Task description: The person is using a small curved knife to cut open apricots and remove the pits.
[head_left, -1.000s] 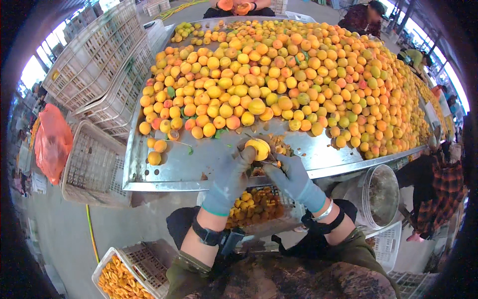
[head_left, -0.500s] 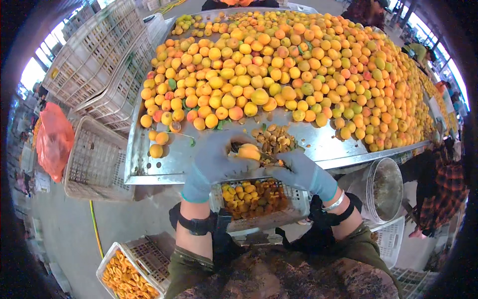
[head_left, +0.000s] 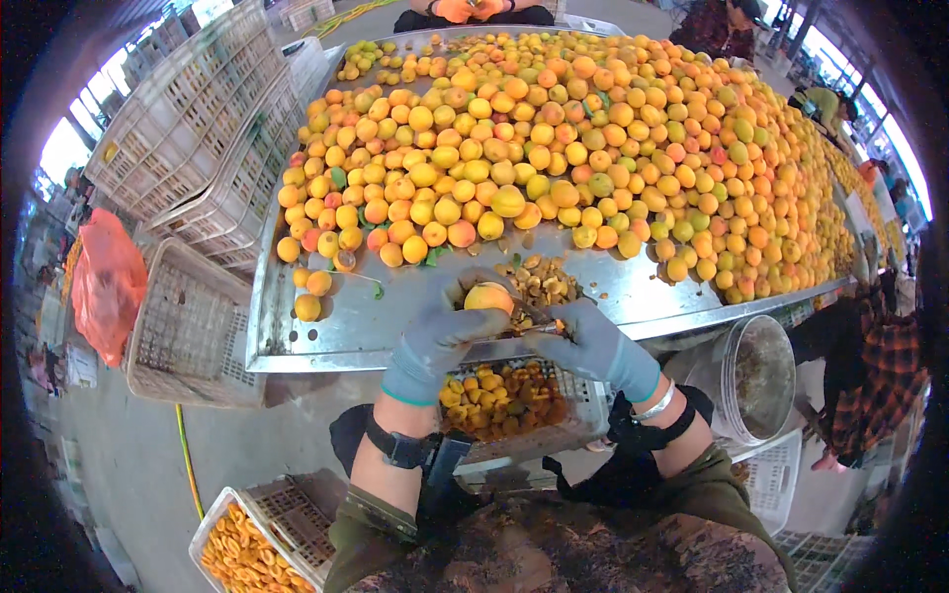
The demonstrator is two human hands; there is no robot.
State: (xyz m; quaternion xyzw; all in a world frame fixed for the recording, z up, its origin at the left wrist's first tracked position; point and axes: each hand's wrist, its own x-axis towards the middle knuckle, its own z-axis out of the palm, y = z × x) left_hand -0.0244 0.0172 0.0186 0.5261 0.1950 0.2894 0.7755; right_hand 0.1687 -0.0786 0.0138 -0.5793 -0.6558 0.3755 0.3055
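Note:
My left hand (head_left: 435,326), in a grey-blue glove, is closed round a yellow-orange apricot (head_left: 489,297) over the near edge of the metal table. Beside it my right hand (head_left: 591,344), gloved alike, grips a small dark, thin tool (head_left: 534,329) pointing toward the fruit; its exact kind is hard to make out. Just beyond both hands lies a heap of brown apricot pits (head_left: 544,278). Below them stands a crate (head_left: 590,423) with halved apricots (head_left: 494,400) in it. A wide pile of whole apricots (head_left: 554,138) covers much of the table.
The metal table (head_left: 371,336) has a raised rim. Stacked crates (head_left: 188,119), an open crate (head_left: 188,361) and a red plastic bag (head_left: 107,282) stand left. A crate of apricot halves (head_left: 247,553) is lower left, a white bucket (head_left: 732,381) right. Other people sit around.
My left hand has drawn slightly nearer and turned, so the apricot in it shows more fully. My right hand has shifted a little right, keeping the tool.

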